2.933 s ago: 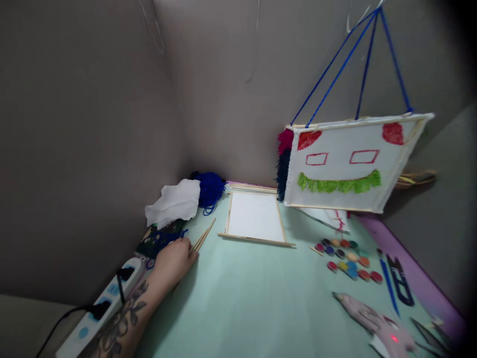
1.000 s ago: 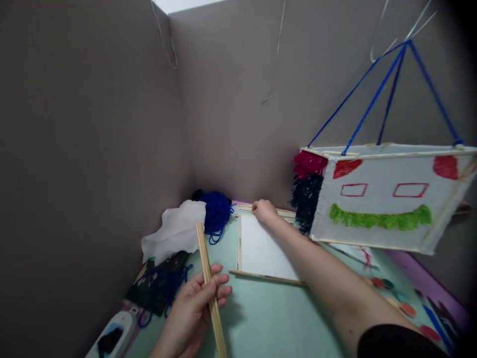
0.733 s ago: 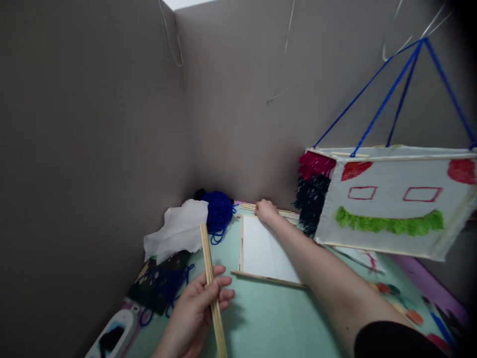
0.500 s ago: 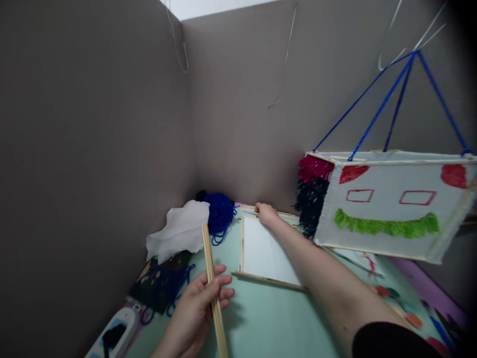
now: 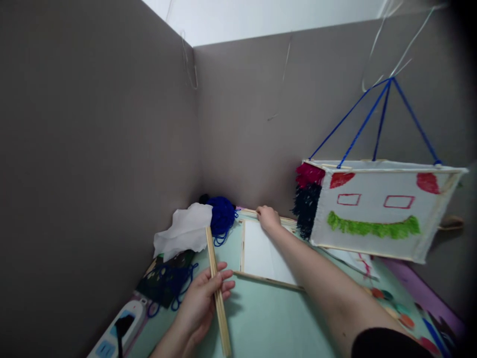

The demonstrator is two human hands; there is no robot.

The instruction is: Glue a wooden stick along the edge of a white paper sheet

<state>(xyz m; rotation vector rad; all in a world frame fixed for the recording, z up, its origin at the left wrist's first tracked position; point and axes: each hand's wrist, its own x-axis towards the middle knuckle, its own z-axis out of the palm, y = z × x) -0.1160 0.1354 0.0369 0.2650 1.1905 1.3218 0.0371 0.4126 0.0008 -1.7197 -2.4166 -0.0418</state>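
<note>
My left hand [image 5: 208, 291] grips a small bundle of thin wooden sticks [image 5: 219, 303] between thumb and fingers, held upright at a slant over the pale green table. Stretched to the back of the table, my right hand [image 5: 269, 218] has its fingers closed at more wooden sticks [image 5: 248, 213] lying along the wall; whether it holds any is hidden. Below that forearm lies a white sheet [image 5: 263, 253] with wooden strips along its edges, partly covered by the arm.
A white box lantern [image 5: 372, 209] with a drawn face hangs by blue cords at the right. Blue yarn [image 5: 221, 216], crumpled white cloth [image 5: 184, 231] and a power strip [image 5: 121, 328] sit at the left. Grey partitions [image 5: 242, 124] enclose the table [image 5: 268, 318].
The view has tilted up slightly and turned right, so the lantern appears further left. Both hands keep nearly the same positions, the left still holding the sticks.
</note>
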